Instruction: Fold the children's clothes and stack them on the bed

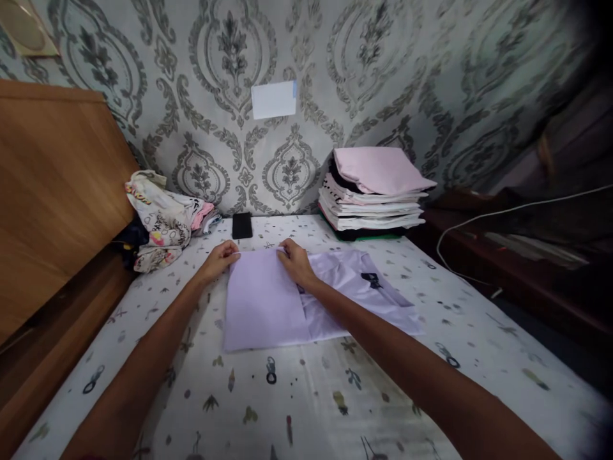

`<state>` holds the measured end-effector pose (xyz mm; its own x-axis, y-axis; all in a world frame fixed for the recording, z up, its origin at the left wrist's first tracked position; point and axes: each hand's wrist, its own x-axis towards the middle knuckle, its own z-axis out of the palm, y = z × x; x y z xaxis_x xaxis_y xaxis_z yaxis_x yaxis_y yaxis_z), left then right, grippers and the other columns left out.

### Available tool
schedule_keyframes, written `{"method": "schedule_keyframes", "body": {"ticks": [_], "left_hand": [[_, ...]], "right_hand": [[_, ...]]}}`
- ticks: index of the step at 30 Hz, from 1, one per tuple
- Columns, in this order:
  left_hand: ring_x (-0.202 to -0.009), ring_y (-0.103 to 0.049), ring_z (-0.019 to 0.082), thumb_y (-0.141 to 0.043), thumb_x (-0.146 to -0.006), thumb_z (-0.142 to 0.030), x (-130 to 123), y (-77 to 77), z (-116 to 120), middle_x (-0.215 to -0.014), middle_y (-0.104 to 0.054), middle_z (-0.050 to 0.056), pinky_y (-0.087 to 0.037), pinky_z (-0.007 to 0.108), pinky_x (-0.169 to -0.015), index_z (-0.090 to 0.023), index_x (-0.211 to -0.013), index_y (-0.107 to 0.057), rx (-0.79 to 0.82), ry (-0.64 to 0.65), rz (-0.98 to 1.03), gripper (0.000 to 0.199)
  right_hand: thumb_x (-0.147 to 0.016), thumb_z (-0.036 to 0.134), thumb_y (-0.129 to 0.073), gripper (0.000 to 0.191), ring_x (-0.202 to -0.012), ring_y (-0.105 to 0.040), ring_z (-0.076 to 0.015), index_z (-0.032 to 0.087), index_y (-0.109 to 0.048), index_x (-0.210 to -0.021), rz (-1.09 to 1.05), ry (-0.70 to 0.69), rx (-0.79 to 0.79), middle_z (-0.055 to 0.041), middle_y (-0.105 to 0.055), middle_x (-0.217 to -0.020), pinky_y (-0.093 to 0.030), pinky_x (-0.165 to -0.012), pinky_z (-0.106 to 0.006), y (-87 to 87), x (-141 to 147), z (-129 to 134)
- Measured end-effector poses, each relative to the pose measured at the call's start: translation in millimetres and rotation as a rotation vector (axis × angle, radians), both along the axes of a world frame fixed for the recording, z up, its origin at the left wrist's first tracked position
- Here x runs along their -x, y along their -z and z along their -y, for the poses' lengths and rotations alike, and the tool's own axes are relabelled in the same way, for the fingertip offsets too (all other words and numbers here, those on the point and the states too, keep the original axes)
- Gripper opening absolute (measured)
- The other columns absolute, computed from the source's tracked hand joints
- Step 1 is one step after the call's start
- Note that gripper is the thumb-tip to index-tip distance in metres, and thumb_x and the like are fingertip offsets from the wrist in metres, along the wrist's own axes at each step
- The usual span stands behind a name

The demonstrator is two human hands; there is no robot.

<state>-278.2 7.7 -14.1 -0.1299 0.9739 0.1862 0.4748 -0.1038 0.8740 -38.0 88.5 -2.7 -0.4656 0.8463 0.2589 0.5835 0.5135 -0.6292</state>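
Note:
A lavender shirt [268, 303] lies partly folded on the patterned sheet, its left part doubled over into a flat panel. The neck end, with a dark label [371, 280], points to the right. My left hand [221, 259] pinches the panel's far left corner between thumb and fingers. Farther right along the same far edge, my right hand [294, 262] grips the cloth, thumb on top and fingers curled. My right forearm passes over the shirt's right part and hides some of it.
Folded clothes [373, 198] are stacked at the back right, a pink one on top. A crumpled pile of clothes [165, 217] sits at the back left beside a wooden panel [57, 191]. A black phone-like object [242, 225] lies near the wall. A white cable [479, 214] hangs at right.

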Motion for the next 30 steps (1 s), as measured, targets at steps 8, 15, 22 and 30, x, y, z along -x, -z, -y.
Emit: {"method": "schedule_keyframes", "body": {"ticks": [8,15,22,30], "left_hand": [[-0.08,-0.054,0.023,-0.049,-0.089,-0.036,4,4.8,-3,-0.074,-0.06,0.003,-0.04,0.033,-0.076,-0.022,-0.083,-0.062,-0.001,-0.061,-0.591,0.02],[-0.08,-0.055,0.022,-0.048,-0.09,-0.035,6,2.2,-4,-0.078,-0.061,0.003,-0.04,0.032,-0.074,-0.021,-0.087,-0.064,0.03,-0.063,-0.617,0.021],[-0.104,-0.053,0.028,-0.054,-0.087,-0.026,4,-8.3,14,-0.105,-0.065,0.009,-0.04,0.041,-0.093,-0.02,-0.103,-0.062,0.021,-0.143,-0.696,0.019],[-0.097,-0.055,0.022,-0.046,-0.098,-0.032,-59,-28.4,112,-0.098,-0.062,0.007,-0.043,0.036,-0.09,-0.02,-0.1,-0.059,-0.122,0.165,-0.65,0.018]], "right_hand": [[-0.086,0.017,-0.054,0.023,-0.098,-0.063,-0.0224,0.014,-0.067,-0.105,0.175,0.101,0.125,-0.0106,-0.071,-0.104,-0.045,-0.086,-0.029,3.9,9,-11],[-0.091,0.02,-0.052,0.029,-0.105,-0.063,-0.0228,0.013,-0.064,-0.116,0.258,0.093,0.122,-0.0115,-0.07,-0.11,-0.045,-0.09,-0.029,1.2,9,-3],[-0.089,0.02,-0.054,0.042,-0.113,-0.058,-0.0314,0.012,-0.057,-0.131,0.385,0.067,-0.104,-0.0187,-0.062,-0.126,-0.046,-0.089,-0.04,-8.0,6,16],[-0.097,0.03,-0.05,0.032,-0.113,-0.058,-0.0263,0.012,-0.066,-0.12,0.177,-0.524,-0.257,-0.0144,-0.067,-0.12,-0.041,-0.1,-0.04,9.3,24,34]]}}
